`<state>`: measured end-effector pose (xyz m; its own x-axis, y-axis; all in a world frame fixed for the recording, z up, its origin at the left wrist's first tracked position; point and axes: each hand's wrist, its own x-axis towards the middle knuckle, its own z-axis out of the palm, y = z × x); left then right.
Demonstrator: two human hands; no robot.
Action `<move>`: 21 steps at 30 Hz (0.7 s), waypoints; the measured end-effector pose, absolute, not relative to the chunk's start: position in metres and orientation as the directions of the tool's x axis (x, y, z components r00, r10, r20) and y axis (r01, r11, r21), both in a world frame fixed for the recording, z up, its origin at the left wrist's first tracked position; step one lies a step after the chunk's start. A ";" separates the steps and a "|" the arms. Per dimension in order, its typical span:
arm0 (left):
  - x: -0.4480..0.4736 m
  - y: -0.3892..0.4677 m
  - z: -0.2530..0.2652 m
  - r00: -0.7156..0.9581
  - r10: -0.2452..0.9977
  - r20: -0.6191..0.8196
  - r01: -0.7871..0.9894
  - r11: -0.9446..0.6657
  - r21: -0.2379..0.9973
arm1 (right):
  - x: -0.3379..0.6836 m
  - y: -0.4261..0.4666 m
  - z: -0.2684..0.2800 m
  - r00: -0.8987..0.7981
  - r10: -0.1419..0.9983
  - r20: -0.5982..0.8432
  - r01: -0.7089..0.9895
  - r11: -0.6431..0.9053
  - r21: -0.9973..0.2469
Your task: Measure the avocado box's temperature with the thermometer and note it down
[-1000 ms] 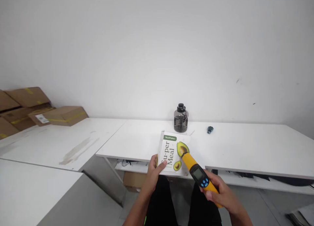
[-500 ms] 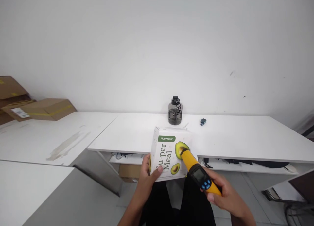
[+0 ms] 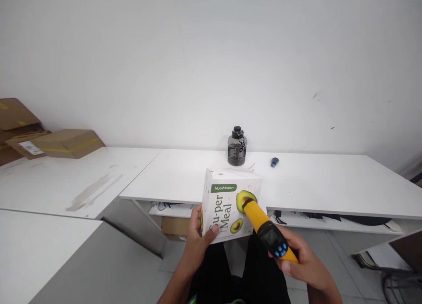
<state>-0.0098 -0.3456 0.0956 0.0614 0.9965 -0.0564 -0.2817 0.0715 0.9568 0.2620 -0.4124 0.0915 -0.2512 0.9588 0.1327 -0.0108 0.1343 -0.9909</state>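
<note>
A white NutriMotion meal box [image 3: 220, 200] with avocado pictures is tilted above my lap. My left hand [image 3: 198, 233] grips its lower left side, thumb on the printed face and fingers round the edge. In my right hand [image 3: 301, 258] is a yellow and black infrared thermometer [image 3: 259, 220] with a small dark screen and blue buttons. Its front end overlaps the larger avocado picture; whether it touches the box, I cannot tell. The right fingers are wrapped round the handle and partly hidden beneath it.
A dark translucent water bottle [image 3: 237, 148] and a small dark blue item like a watch [image 3: 274, 162] stand on the white desk [image 3: 316, 181]. Cardboard boxes [image 3: 70, 143] sit at the far left. Cables and dark things lie on the shelf [image 3: 349, 222] under the desktop.
The view has shifted slightly. The box leans a little differently, with more of its top showing. Both hands keep their holds, and the thermometer still points at the avocado picture.
</note>
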 end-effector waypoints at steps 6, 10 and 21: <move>-0.010 -0.345 0.093 0.081 0.996 -0.023 -0.255 0.043 0.966 | 0.261 -0.410 0.090 -0.269 0.952 0.147 -0.022 0.147 -0.989; -0.011 -0.342 0.094 0.087 0.996 -0.007 -0.243 0.028 0.970 | 0.260 -0.409 0.088 -0.264 0.953 0.150 -0.025 0.149 -0.989; -0.012 -0.344 0.092 0.104 0.994 0.019 -0.258 0.009 0.966 | 0.255 -0.409 0.091 -0.289 0.933 0.215 -0.039 0.213 -0.976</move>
<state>-0.0124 -0.3438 0.0917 0.1042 0.9944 0.0187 -0.2584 0.0089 0.9660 0.2552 -0.4093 0.0914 -0.2890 0.9329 0.2148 -0.0394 0.2126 -0.9763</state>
